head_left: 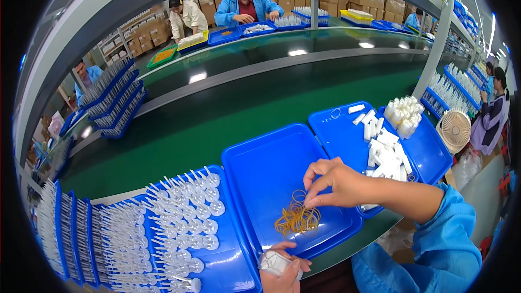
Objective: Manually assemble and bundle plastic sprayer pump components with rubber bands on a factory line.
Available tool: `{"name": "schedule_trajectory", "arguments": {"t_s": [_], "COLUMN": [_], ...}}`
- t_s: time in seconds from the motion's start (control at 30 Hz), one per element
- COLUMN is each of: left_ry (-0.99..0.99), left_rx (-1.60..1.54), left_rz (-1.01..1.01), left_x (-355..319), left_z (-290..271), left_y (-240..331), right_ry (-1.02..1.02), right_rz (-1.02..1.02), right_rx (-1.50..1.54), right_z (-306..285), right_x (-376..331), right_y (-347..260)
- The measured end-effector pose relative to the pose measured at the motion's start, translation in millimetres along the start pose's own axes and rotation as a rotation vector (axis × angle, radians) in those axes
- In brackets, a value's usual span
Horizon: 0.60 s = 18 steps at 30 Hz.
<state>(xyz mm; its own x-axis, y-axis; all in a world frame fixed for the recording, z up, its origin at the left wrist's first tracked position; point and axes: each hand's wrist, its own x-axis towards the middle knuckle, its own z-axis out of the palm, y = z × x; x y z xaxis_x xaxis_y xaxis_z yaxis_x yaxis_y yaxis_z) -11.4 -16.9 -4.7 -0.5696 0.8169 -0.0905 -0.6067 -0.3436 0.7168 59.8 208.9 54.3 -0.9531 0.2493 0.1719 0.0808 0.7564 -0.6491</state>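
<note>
at left, one blue plastic tray (230,258) bears dozens of clear stemmed pieces (187,225). near, the left hand (283,281) has fingers curled around one white blocky piece (275,263). one rectangular blue tray (266,171) holds tangled tan rubber bands (296,221); the right hand's (339,185) fingers pinch at least one.

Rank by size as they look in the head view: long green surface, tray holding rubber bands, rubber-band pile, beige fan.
1. Long green surface
2. Tray
3. Rubber-band pile and beige fan: too alike to rank
</note>
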Motion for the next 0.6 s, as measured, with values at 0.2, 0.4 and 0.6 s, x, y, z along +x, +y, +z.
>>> {"name": "schedule_trajectory", "arguments": {"t_s": [0.2, 0.4, 0.6], "left_ry": [-0.022, -0.775, -0.306], "left_rx": [-0.032, -0.622, 0.658], "left_rz": [-0.023, -0.371, 0.148], "left_x": [2, -2, -8], "left_z": [12, -3, 8], "left_y": [4, 10, 12], "right_ry": [-0.105, -0.338, -0.489], "right_rz": [-0.019, 0.305, 0.055], "right_rx": [0.203, 1.665, 1.550], "right_z": [21, 43, 19], "right_x": [-22, -52, -57], "right_y": [-31, -30, -42]}}
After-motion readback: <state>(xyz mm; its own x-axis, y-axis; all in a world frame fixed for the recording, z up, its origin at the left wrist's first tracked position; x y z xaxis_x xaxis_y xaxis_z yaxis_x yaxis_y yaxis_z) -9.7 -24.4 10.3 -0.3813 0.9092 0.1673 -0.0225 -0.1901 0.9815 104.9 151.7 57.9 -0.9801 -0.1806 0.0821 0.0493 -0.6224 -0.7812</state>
